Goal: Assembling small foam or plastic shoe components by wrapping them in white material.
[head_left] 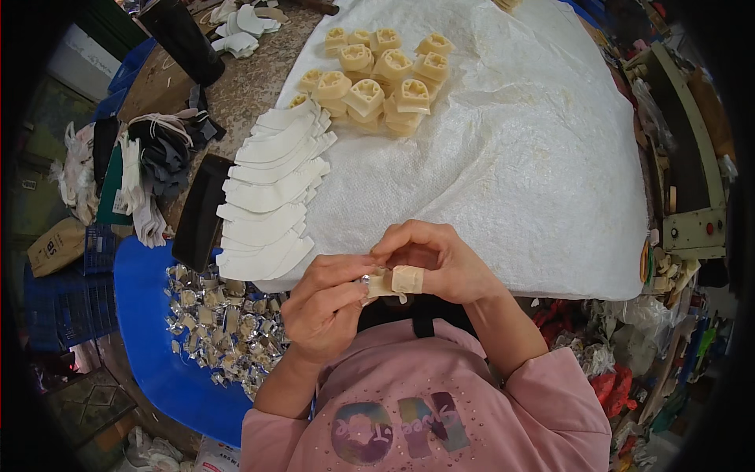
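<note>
The fingers (pixel 340 297) of my left hand (pixel 318 311) pinch a small pale piece (pixel 381 285) close before me, at the surface's (pixel 503 197) near edge. My right hand (pixel 448 263) curls in at its other side, thumb wrapped in beige tape (pixel 407 279) — whether those fingers grip too, I cannot tell. White curved strips (pixel 271 197) lie left, cream moulded blocks (pixel 368 96) beyond.

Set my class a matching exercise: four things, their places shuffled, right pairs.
1. Cream moulded pieces
2. White curved pieces
3. Silver-and-beige bits
4. Small pale piece

A. Inside blue tub
B. Between left hand and right hand
C. Piled toward far side of white sheet
D. Overlapping along white sheet's left edge

Pairs: 1-C, 2-D, 3-A, 4-B
</note>
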`<state>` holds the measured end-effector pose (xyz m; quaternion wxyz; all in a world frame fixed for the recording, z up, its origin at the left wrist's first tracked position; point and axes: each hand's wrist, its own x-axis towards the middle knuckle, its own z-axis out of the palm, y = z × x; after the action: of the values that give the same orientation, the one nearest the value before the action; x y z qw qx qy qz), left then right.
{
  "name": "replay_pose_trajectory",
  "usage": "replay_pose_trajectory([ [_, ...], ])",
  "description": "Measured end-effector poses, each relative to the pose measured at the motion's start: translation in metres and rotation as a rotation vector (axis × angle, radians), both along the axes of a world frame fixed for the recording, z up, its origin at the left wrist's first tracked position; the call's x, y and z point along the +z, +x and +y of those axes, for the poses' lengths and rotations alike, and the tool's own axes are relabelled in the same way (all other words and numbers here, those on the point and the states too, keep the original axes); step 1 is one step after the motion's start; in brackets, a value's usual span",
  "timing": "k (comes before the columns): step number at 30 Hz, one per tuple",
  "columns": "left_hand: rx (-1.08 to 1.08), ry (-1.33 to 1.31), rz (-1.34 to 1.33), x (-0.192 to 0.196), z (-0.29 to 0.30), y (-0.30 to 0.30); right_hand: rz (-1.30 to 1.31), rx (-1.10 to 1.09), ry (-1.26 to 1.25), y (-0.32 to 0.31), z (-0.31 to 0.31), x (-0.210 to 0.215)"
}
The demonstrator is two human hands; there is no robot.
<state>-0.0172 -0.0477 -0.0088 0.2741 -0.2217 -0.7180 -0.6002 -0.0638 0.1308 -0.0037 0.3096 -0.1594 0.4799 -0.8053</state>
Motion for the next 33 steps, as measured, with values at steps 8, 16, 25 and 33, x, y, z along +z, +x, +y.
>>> replay_pose_trajectory([
  [8, 0.034, -0.126, -0.031, -0.005, -0.004, 0.006, 0.122, -0.056, 0.155, 0.003, -0.008, -0.001],
  [16, 0.010, -0.066, 0.076, -0.003, -0.007, 0.003, 0.102, -0.124, -0.077, 0.012, -0.003, -0.007],
  [25, -0.024, -0.132, 0.110, -0.005, -0.005, 0.005, 0.242, 0.022, 0.048, -0.007, 0.004, 0.010],
  [33, -0.023, -0.112, 0.065, -0.008, -0.003, 0.006, 0.644, 0.038, 0.232, -0.011, 0.004, 0.006],
])
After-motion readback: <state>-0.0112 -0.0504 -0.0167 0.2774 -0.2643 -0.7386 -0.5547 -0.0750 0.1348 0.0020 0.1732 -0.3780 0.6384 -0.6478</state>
